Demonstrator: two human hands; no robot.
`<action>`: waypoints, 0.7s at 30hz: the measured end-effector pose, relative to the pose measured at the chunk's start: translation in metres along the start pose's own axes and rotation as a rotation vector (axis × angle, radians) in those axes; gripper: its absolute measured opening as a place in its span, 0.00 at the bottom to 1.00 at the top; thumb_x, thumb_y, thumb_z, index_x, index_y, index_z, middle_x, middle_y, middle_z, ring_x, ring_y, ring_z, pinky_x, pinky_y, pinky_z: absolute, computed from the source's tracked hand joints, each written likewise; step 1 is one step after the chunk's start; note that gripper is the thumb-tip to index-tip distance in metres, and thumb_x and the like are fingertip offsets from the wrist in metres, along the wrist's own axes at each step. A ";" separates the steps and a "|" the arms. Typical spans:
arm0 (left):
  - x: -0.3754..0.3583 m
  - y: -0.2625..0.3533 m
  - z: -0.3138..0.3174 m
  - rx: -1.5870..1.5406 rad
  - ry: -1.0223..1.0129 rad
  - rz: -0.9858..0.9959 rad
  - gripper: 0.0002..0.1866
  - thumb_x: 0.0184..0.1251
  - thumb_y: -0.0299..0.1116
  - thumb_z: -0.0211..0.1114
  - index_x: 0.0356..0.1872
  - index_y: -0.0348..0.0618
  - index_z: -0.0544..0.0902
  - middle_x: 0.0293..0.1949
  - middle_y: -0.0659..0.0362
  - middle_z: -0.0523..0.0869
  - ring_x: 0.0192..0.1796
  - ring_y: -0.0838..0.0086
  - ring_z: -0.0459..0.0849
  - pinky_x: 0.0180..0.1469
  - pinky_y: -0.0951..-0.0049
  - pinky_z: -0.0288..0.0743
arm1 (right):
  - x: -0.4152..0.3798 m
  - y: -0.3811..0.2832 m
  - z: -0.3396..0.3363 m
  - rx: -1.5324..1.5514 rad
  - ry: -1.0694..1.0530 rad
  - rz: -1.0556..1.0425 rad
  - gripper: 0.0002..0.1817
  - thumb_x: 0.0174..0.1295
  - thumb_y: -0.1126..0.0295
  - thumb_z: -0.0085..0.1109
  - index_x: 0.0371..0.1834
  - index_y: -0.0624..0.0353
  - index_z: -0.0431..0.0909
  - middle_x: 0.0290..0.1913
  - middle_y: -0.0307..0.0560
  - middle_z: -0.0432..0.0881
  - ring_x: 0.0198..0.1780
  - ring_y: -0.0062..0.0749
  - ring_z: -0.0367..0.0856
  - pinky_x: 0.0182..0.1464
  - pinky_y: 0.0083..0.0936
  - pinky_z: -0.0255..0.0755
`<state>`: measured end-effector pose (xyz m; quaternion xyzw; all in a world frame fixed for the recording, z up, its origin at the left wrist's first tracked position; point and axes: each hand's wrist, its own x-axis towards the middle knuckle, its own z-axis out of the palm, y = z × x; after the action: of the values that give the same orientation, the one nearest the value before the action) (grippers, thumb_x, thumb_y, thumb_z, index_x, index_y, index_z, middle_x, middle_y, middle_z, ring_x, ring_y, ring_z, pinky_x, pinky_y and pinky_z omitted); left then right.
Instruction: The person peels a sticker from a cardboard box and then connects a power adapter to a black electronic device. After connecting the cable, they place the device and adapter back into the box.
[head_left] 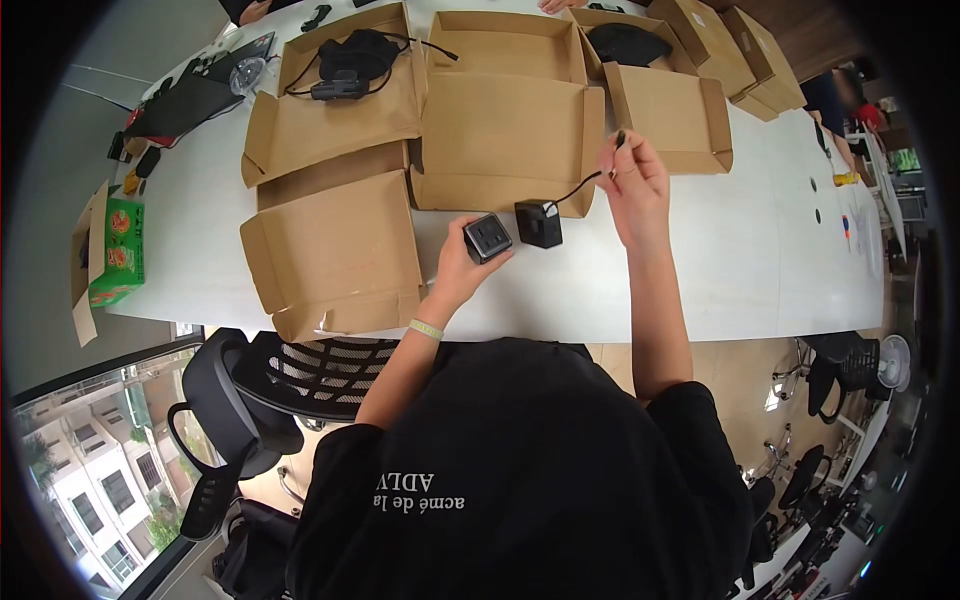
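Left hand: one, closed round a black block by its sides; slotted face turned upward; whether the block touches the table, we cannot tell. Right hand: one, raised higher over the table, fingertips pinched narrow on a black cable near its end; the end itself too small for us to identify. Black cube: one, joined to the cable's lower end; just right of the block, apart from it; whether its weight rests on the table, we cannot tell. Cardboard boxes: several, lids open, beyond the hands; the middle box close behind the cube, the front-left box left of the left hand.

Handling notes: we judge the side grip on the block sound, since it leaves the slotted face uncovered; we would hold the cable by its firm end, not its thin length; we would leave slack in it, as a taut pull could tip or drag the cube.
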<state>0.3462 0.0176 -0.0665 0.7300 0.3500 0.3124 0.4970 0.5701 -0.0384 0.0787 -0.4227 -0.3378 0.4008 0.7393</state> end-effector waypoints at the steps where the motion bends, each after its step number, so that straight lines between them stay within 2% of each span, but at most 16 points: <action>1: -0.001 0.001 0.001 0.006 -0.007 -0.003 0.36 0.49 0.40 0.78 0.53 0.38 0.65 0.44 0.48 0.80 0.45 0.59 0.81 0.48 0.64 0.75 | -0.004 0.005 -0.001 -0.042 0.016 0.022 0.08 0.70 0.69 0.53 0.47 0.60 0.74 0.33 0.34 0.74 0.31 0.13 0.66 0.31 0.11 0.59; 6: -0.004 0.001 0.006 0.034 0.006 0.005 0.36 0.49 0.40 0.78 0.53 0.37 0.65 0.44 0.48 0.80 0.45 0.58 0.82 0.49 0.64 0.75 | -0.014 0.013 -0.002 -0.100 -0.043 0.054 0.08 0.67 0.70 0.57 0.46 0.61 0.77 0.33 0.33 0.76 0.33 0.12 0.69 0.34 0.10 0.62; 8: -0.004 -0.001 0.008 0.026 0.033 0.019 0.38 0.46 0.39 0.80 0.53 0.37 0.65 0.44 0.50 0.81 0.46 0.64 0.82 0.50 0.67 0.75 | -0.016 0.016 0.000 -0.148 -0.048 0.047 0.09 0.66 0.70 0.59 0.45 0.61 0.79 0.33 0.33 0.76 0.34 0.12 0.71 0.34 0.10 0.63; 11: -0.006 -0.005 0.009 0.050 0.042 0.046 0.38 0.46 0.39 0.80 0.53 0.37 0.65 0.44 0.50 0.81 0.46 0.64 0.82 0.50 0.67 0.75 | -0.020 0.022 0.009 -0.446 -0.130 0.033 0.10 0.61 0.71 0.64 0.42 0.63 0.83 0.31 0.36 0.79 0.35 0.17 0.73 0.35 0.14 0.66; 13: -0.007 -0.007 0.010 0.056 0.051 0.040 0.38 0.46 0.38 0.80 0.53 0.37 0.65 0.45 0.50 0.81 0.46 0.63 0.82 0.50 0.66 0.76 | -0.021 0.022 0.013 -0.829 -0.295 -0.003 0.08 0.59 0.71 0.65 0.40 0.61 0.85 0.29 0.38 0.79 0.36 0.21 0.74 0.35 0.18 0.67; 14: -0.007 -0.008 0.011 0.059 0.059 0.041 0.38 0.46 0.38 0.80 0.53 0.37 0.65 0.45 0.50 0.81 0.47 0.63 0.82 0.50 0.66 0.76 | -0.025 0.024 0.021 -0.864 -0.317 0.037 0.06 0.57 0.73 0.65 0.37 0.58 0.86 0.28 0.38 0.78 0.36 0.25 0.74 0.37 0.21 0.67; 15: -0.008 -0.009 0.011 0.061 0.061 0.034 0.38 0.46 0.38 0.80 0.53 0.37 0.65 0.45 0.50 0.81 0.47 0.63 0.82 0.50 0.66 0.76 | -0.027 0.032 0.020 -0.860 -0.322 0.042 0.06 0.57 0.73 0.65 0.37 0.58 0.86 0.28 0.38 0.78 0.36 0.25 0.74 0.37 0.21 0.67; 17: -0.009 -0.010 0.013 0.066 0.073 0.057 0.38 0.46 0.38 0.80 0.55 0.39 0.65 0.47 0.49 0.80 0.48 0.56 0.82 0.50 0.63 0.76 | -0.032 0.049 0.016 -1.190 -0.504 -0.157 0.07 0.56 0.73 0.64 0.38 0.56 0.86 0.28 0.41 0.79 0.35 0.32 0.74 0.37 0.27 0.69; 18: -0.010 -0.012 0.014 0.066 0.076 0.054 0.38 0.46 0.38 0.80 0.55 0.39 0.65 0.47 0.49 0.80 0.48 0.56 0.82 0.50 0.63 0.76 | -0.035 0.050 0.019 -1.250 -0.544 -0.123 0.08 0.54 0.73 0.62 0.37 0.56 0.86 0.29 0.42 0.80 0.36 0.38 0.75 0.37 0.32 0.71; 21: -0.011 -0.017 0.017 0.076 0.110 0.083 0.38 0.45 0.37 0.80 0.55 0.41 0.66 0.47 0.50 0.80 0.48 0.56 0.81 0.49 0.63 0.76 | -0.042 0.056 0.026 -1.360 -0.595 -0.051 0.08 0.53 0.72 0.61 0.36 0.55 0.86 0.28 0.40 0.80 0.37 0.38 0.76 0.36 0.33 0.73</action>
<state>0.3499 0.0040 -0.0887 0.7439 0.3581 0.3588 0.4354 0.5129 -0.0480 0.0327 -0.6528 -0.7071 0.1834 0.2008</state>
